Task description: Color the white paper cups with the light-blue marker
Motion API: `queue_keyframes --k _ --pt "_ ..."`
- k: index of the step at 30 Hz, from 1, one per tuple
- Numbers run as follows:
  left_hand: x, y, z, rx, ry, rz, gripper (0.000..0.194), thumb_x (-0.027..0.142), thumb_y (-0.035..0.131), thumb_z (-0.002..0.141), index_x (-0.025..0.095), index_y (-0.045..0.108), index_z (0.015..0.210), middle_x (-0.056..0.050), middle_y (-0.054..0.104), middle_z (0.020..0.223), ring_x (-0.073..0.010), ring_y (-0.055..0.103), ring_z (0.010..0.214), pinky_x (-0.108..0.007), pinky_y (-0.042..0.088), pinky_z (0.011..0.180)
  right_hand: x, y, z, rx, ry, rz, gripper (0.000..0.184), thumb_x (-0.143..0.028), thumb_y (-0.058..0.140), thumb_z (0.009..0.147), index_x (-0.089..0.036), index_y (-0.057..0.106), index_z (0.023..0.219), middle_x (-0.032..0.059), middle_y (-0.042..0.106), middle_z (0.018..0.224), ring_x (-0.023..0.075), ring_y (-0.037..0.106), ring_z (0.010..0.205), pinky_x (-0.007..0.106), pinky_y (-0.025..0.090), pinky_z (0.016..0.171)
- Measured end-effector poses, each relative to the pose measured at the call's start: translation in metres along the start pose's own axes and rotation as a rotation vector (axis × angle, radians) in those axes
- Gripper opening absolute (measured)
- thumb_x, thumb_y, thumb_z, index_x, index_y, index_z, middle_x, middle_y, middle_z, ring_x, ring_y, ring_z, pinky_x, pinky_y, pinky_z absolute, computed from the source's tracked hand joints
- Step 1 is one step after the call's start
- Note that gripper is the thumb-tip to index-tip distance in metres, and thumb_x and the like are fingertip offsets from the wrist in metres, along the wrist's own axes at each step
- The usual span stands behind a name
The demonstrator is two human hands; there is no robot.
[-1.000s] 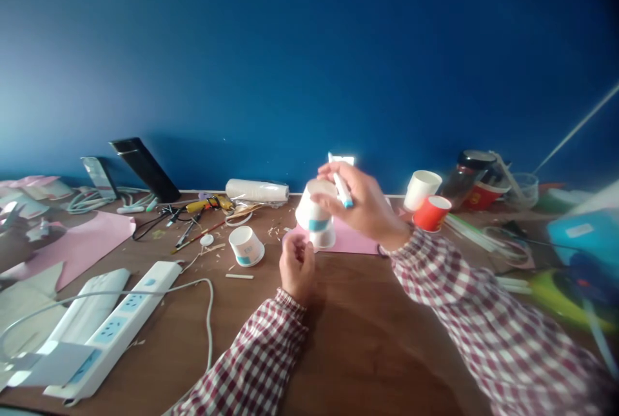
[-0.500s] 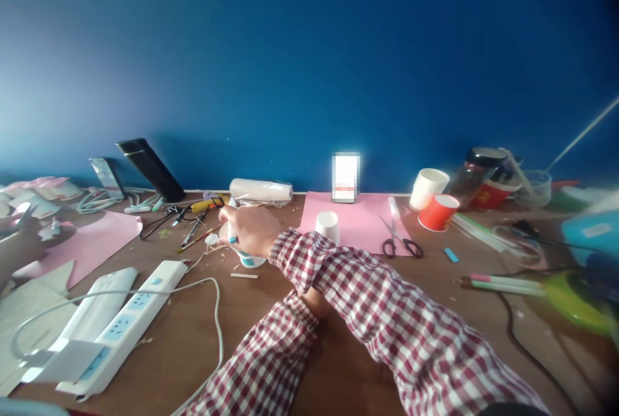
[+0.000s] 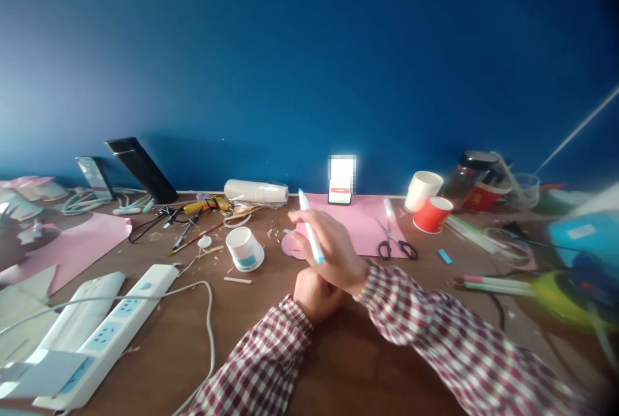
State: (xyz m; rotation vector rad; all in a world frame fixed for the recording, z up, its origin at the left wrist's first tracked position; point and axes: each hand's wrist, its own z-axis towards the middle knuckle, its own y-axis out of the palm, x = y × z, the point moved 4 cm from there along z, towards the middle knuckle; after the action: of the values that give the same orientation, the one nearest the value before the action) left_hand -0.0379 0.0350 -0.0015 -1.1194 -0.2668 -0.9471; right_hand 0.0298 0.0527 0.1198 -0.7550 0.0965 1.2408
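Observation:
My right hand [image 3: 333,248] is closed around a white marker with blue ends [image 3: 312,227], which slants up to the left. Just below it, my left hand [image 3: 316,297] is curled near the table top, its fingers partly covered; whether it holds anything is hidden. Left of my hands a white paper cup [image 3: 243,248] with a blue patch stands upside down. A purplish round piece [image 3: 291,245] lies beside my right fingertips. Behind my right hand is a sheet of pink paper [image 3: 365,232].
Scissors [image 3: 396,245], a red paper cup [image 3: 433,214] and a white cup [image 3: 423,190] are to the right. A phone [image 3: 341,182] leans at the wall. On the left are a power strip [image 3: 109,332], a cable and a glue gun [image 3: 207,204]. A co-worker's hand [image 3: 12,242] shows at far left.
My right hand has moved right with the marker, away from the paper cup on the left, which is now uncovered. The other white cup on the pink paper no longer shows. My left hand has come into view.

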Motion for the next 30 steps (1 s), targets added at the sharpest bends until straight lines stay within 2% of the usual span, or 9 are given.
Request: queue_keyframes --k 3,5,8,10,15,21,26,30 --pt "0.007 -0.009 0.002 0.045 0.011 -0.013 0.019 0.027 0.059 0.079 0.018 0.061 0.063 -0.002 0.060 0.057 -0.0122 0.053 0.050 -0.023 0.041 0.051 0.005 -0.032 -0.043 0.040 0.011 -0.079 0.022 -0.012 0.054 0.093 -0.020 0.058 0.113 0.0096 0.071 0.108 0.0219 0.067 0.100 0.038 0.057 0.086" --pt "0.008 -0.016 0.004 0.124 -0.012 -0.039 0.021 0.026 0.055 0.086 0.018 0.062 0.068 0.000 0.057 0.057 -0.0103 0.050 0.051 -0.022 0.039 0.053 0.010 -0.045 -0.068 0.032 0.034 -0.148 0.023 -0.010 0.054 0.093 -0.021 0.060 0.112 0.0103 0.072 0.107 0.0227 0.068 0.097 0.040 0.057 0.084" --pt "0.007 -0.027 0.007 0.280 -0.037 -0.005 0.026 0.029 0.054 0.089 0.018 0.061 0.067 0.002 0.053 0.053 -0.0097 0.048 0.050 -0.021 0.038 0.053 0.023 -0.055 -0.096 0.048 0.095 -0.211 0.024 -0.011 0.052 0.093 -0.021 0.059 0.114 0.0117 0.072 0.107 0.0246 0.069 0.099 0.042 0.058 0.085" --pt "0.009 -0.028 0.008 0.303 -0.029 -0.002 0.028 0.030 0.053 0.090 0.018 0.060 0.066 0.003 0.053 0.052 -0.0093 0.047 0.048 -0.021 0.037 0.052 0.032 -0.056 -0.109 0.083 0.135 -0.227 0.024 -0.012 0.051 0.094 -0.020 0.059 0.115 0.0119 0.072 0.107 0.0248 0.069 0.101 0.042 0.058 0.088" --pt "0.024 -0.014 0.008 0.188 0.002 -0.071 0.029 0.029 0.051 0.092 0.018 0.060 0.067 0.001 0.057 0.058 -0.0105 0.050 0.053 -0.022 0.040 0.056 0.049 -0.049 -0.123 0.128 0.237 -0.261 0.029 -0.014 0.049 0.095 -0.019 0.058 0.122 0.0123 0.071 0.108 0.0248 0.068 0.102 0.041 0.059 0.087" --pt "0.040 0.010 0.013 0.015 -0.054 -0.268 0.034 0.034 0.042 0.097 0.018 0.061 0.074 -0.001 0.062 0.068 -0.0122 0.055 0.062 -0.024 0.043 0.063 0.051 -0.046 -0.125 0.077 0.207 -0.344 0.050 -0.012 0.040 0.095 -0.018 0.044 0.144 0.0147 0.065 0.126 0.0266 0.063 0.115 0.048 0.054 0.098" --pt "0.040 0.023 0.017 -0.017 -0.164 -0.335 0.024 0.038 0.055 0.091 0.018 0.065 0.081 0.000 0.064 0.068 -0.0121 0.056 0.060 -0.023 0.043 0.060 0.055 -0.045 -0.127 0.076 0.223 -0.354 0.060 -0.011 0.037 0.097 -0.022 0.027 0.155 0.0152 0.056 0.140 0.0274 0.057 0.126 0.049 0.052 0.101" --pt "0.035 0.026 0.014 -0.026 -0.166 -0.385 0.021 0.035 0.056 0.089 0.018 0.067 0.092 0.000 0.066 0.067 -0.0123 0.055 0.057 -0.023 0.044 0.056 0.056 -0.043 -0.129 0.018 0.198 -0.338 0.066 -0.007 0.038 0.093 -0.023 0.025 0.156 0.0141 0.055 0.142 0.0286 0.053 0.130 0.052 0.048 0.106"
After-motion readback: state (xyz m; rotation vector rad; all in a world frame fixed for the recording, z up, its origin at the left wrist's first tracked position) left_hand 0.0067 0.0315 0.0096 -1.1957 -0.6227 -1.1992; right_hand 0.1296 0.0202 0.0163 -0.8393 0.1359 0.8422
